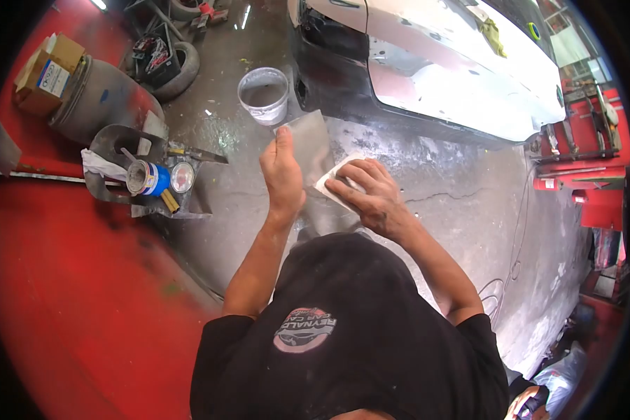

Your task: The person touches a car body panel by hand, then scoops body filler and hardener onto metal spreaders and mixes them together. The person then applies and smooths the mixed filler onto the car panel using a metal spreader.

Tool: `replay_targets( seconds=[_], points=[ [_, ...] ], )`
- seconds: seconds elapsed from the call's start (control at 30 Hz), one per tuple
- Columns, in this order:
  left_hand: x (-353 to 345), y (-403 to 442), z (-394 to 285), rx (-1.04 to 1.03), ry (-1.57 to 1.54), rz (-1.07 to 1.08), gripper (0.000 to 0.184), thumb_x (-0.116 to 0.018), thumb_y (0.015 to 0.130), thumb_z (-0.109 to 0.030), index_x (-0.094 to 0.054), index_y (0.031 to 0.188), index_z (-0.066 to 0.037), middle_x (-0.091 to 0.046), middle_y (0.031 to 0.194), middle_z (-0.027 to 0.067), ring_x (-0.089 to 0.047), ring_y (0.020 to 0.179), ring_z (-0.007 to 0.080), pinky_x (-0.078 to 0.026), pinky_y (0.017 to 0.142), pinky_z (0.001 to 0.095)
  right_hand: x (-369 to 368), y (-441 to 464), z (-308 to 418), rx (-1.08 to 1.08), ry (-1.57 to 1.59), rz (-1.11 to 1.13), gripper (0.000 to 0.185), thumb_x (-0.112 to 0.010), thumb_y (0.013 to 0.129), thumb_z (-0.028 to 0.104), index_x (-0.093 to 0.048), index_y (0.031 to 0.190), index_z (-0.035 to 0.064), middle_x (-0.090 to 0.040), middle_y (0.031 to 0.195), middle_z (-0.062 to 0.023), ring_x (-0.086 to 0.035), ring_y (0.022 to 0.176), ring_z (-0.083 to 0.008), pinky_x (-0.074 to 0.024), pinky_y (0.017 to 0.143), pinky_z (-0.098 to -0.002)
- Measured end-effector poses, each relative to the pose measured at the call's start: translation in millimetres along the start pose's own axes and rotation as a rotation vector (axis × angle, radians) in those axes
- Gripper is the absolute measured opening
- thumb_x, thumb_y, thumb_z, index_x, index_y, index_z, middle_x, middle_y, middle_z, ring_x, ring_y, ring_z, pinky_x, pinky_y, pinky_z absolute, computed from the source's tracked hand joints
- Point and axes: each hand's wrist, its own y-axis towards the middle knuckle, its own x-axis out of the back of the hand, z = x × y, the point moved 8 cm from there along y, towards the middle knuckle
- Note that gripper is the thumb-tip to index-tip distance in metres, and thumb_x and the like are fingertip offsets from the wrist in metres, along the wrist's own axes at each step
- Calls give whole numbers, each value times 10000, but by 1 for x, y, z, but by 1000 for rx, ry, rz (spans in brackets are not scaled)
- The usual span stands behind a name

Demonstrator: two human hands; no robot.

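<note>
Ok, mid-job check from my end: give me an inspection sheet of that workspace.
Surface: concrete floor, stained and cracked
Job's things: thin grey sheet, white pad, pale bucket on the floor
Clutter: opened can, cloth and tools on a low stand; cardboard box on a drum
Grippers: bare hands; left grips the sheet, right the pad
Cables: thin line coiling on the floor, right side; type unclear
Surroundings: car with white and dark panels, just ahead
</note>
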Motion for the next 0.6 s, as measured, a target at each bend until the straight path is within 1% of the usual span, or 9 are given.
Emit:
replay_targets(
  seconds=[0.07, 0.17, 0.2, 0.27, 0.37, 0.4, 0.47, 0.53, 0.6],
  points=[
    [7, 8, -2, -18, -55, -52, 492, -455, 1180, -352, -650, 879, -15, -545, 820, -41, -421, 730, 64, -389, 648, 283, -7, -13, -12, -18, 6, 70, 457, -718, 832, 39, -751, 1283, 110, -681, 1235, -121, -646, 1214, -327, -521, 1034, -481],
    [8, 15, -17, -73, -48, 18, 468, -472, 1173, -370, -684, 961, -10, -622, 883, -13, -542, 797, 83, -469, 728, 280, -7, -30, -34, -282, 379, -45, 485, -691, 847, -59, -741, 1304, 95, -670, 1290, -158, -641, 1250, -343, -527, 1046, -475],
    [4, 15, -18, -47, -73, 40, 455, -480, 1169, -370, -693, 999, -6, -650, 915, 1, -585, 832, 96, -498, 763, 285, 10, -22, -28, -247, 405, -98, 546, -669, 821, -93, -727, 1332, 91, -662, 1298, -165, -638, 1252, -357, -524, 1057, -486],
    [-12, -1, -11, 150, -179, 109, 414, -499, 1159, -347, -701, 1107, 11, -713, 1015, 43, -683, 941, 141, -560, 863, 313, 50, 4, -7, -183, 458, -221, 669, -624, 770, -162, -698, 1388, 83, -647, 1313, -180, -634, 1257, -385, -517, 1078, -507],
    [-16, -19, 53, 530, -479, 170, 435, -517, 1143, -334, -614, 1365, 28, -717, 1232, 141, -717, 1142, 276, -586, 992, 435, 54, 16, 24, 53, 379, -251, 650, -661, 796, -133, -690, 1407, 86, -629, 1345, -189, -621, 1277, -391, -511, 1085, -496],
    [-15, -20, 51, 512, -468, 186, 426, -516, 1142, -323, -605, 1379, 21, -713, 1247, 143, -712, 1155, 279, -580, 1003, 437, 42, 12, 24, 42, 260, -178, 652, -672, 819, -106, -671, 1440, 93, -610, 1381, -184, -610, 1283, -401, -515, 1078, -488],
    [-7, -24, 47, 474, -452, 200, 412, -515, 1140, -301, -586, 1405, 7, -703, 1277, 145, -703, 1181, 287, -570, 1026, 440, 25, -2, 1, -34, 223, -195, 674, -658, 817, -120, -668, 1451, 109, -604, 1388, -180, -605, 1285, -403, -517, 1076, -490],
    [-4, -30, 32, 458, -475, 129, 352, -532, 1136, -291, -639, 1296, 4, -719, 1226, 133, -710, 1129, 246, -575, 990, 412, 10, -19, -21, -129, 182, -168, 699, -628, 825, -143, -666, 1465, 134, -613, 1373, -192, -615, 1266, -401, -520, 1067, -489],
    [-4, -26, 5, 353, -414, 137, 338, -541, 1136, -297, -675, 1219, 2, -731, 1172, 122, -712, 1093, 220, -577, 968, 389, -12, -34, -35, -152, 159, -13, 597, -654, 856, -94, -685, 1424, 86, -625, 1368, -194, -620, 1273, -400, -520, 1071, -475]
  ],
)
